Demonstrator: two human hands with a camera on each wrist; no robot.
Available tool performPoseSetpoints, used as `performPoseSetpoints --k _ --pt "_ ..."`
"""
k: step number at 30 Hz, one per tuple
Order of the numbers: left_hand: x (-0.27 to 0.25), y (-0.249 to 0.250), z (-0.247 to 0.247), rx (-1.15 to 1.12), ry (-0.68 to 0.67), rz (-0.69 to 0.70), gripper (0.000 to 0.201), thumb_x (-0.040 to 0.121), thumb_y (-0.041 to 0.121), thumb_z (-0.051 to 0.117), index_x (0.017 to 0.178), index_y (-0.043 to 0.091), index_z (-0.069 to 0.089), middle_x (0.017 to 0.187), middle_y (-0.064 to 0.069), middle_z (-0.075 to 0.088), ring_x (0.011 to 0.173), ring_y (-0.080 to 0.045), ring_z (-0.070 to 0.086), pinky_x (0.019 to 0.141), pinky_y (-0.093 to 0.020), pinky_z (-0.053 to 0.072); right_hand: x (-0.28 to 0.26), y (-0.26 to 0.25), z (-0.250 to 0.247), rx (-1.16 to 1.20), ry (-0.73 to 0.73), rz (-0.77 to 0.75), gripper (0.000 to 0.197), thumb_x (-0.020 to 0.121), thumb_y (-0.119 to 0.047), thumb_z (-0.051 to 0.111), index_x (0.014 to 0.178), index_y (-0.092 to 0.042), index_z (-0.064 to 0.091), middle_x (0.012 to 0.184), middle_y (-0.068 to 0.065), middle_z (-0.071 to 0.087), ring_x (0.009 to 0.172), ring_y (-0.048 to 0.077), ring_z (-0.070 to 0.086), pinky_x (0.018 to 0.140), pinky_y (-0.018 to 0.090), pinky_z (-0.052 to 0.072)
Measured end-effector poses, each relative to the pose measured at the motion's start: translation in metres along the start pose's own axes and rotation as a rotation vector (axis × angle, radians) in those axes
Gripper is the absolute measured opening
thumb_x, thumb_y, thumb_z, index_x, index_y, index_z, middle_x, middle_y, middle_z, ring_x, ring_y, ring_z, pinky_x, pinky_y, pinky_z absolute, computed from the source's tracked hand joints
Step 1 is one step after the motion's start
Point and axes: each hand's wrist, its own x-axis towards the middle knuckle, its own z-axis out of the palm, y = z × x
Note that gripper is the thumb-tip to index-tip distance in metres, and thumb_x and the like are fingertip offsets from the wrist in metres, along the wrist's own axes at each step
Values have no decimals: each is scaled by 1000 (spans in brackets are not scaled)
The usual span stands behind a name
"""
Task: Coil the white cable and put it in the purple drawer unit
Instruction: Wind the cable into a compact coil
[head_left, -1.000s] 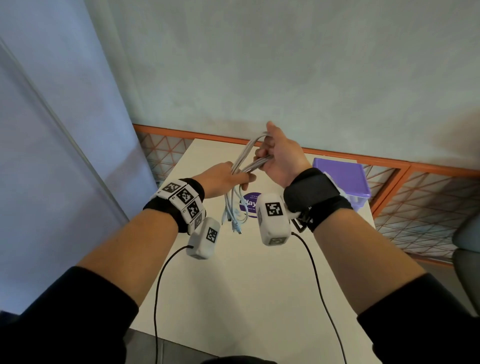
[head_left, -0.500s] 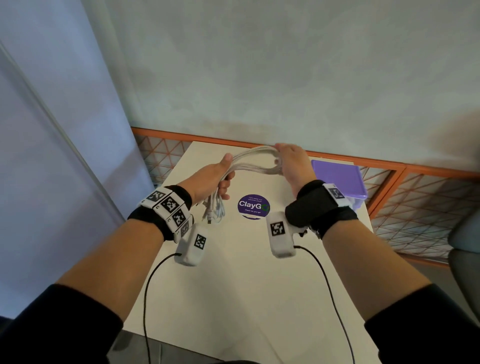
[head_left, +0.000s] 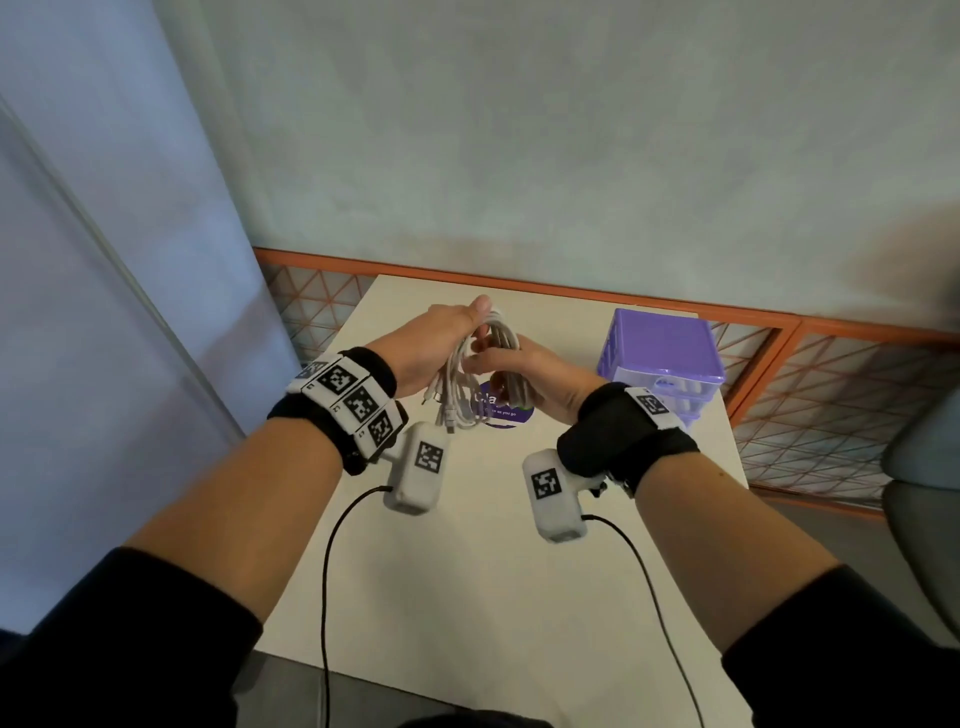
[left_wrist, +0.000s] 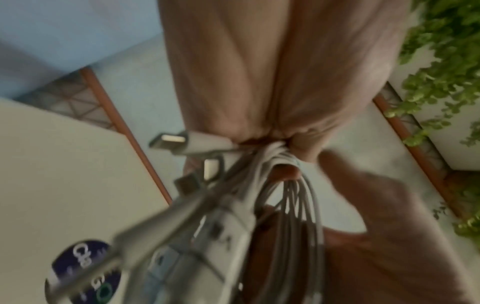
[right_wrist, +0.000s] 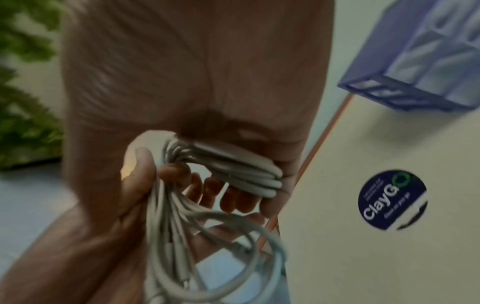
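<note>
The white cable (head_left: 501, 340) is bunched into several loops held between both hands above the table's far middle. My left hand (head_left: 441, 338) grips the bundle from the left; its plug ends (head_left: 449, 418) dangle below. My right hand (head_left: 524, 371) grips the loops from the right, fingers curled round them. In the left wrist view the white cable (left_wrist: 275, 162) and a USB plug (left_wrist: 179, 142) sit at the fingers. In the right wrist view the cable strands (right_wrist: 241, 168) run under my curled fingers. The purple drawer unit (head_left: 662, 353) stands at the table's far right, its drawers closed.
A round dark sticker (head_left: 511, 413) lies on the white table (head_left: 493, 571) under the hands. An orange-framed mesh rail (head_left: 779, 322) runs behind the table against the wall. Black wrist-camera leads (head_left: 327, 597) hang over the near edge. Green foliage (left_wrist: 446, 51) shows in the wrist views.
Both hands have come down and closer together, folding the stretched cable arc into a compact bundle of loops above the sticker. The head view has tilted down slightly.
</note>
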Motion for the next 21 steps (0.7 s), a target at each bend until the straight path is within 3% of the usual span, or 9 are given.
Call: performPoseSetpoints --k 3,5,8,11,14,16,18,21 --pt "1 -2 6 -206 -28 -49 55 100 44 30 118 0 57 113 -18 64 100 -26 65 75 -30 55 0 0 4 16 -43 -41 27 79 -22 75 104 -15 66 101 12 72 95 28 68 93 40 53" --pt "1 -4 8 -289 -63 -82 60 99 47 30 124 -2 53 116 -19 64 99 -24 66 75 -30 58 1 0 3 -103 67 -22 32 70 -24 82 98 -13 70 99 13 75 95 29 70 95 44 54" --pt "3 -11 6 -309 -141 -90 64 96 52 33 134 0 44 133 -20 55 114 -26 57 84 -42 56 0 2 0 -237 207 23 23 70 -17 81 87 -7 70 85 12 73 79 28 67 84 40 55" --pt "9 -17 6 -103 -115 -63 61 93 57 34 130 13 52 139 -9 50 129 -21 42 97 -54 48 -4 8 0 -320 295 30 8 80 -14 69 80 -11 62 69 3 65 62 16 63 67 30 54" --pt "17 -13 17 84 -71 -92 73 86 71 32 128 17 57 137 -6 55 128 -20 46 107 -45 41 -8 19 0 -351 288 34 10 90 -16 58 96 -7 59 65 3 63 54 16 61 57 30 53" --pt "22 -10 30 278 -43 -86 79 83 76 26 121 15 60 123 -7 63 114 -20 56 103 -42 43 -8 28 -2 -378 321 8 14 89 -16 59 99 -7 56 67 3 60 53 16 57 54 29 49" --pt "28 -10 43 407 53 -64 78 80 77 34 116 11 57 98 -5 65 93 -19 61 94 -43 49 -8 38 -7 -442 379 31 23 86 -18 64 103 -4 56 74 6 60 54 15 53 52 28 44" --pt "39 -13 63 409 167 -12 58 82 66 49 106 14 49 83 2 57 77 -15 59 71 -33 49 -13 51 -17 -547 446 117 24 84 -16 65 103 -3 56 78 9 59 51 18 51 44 26 38"
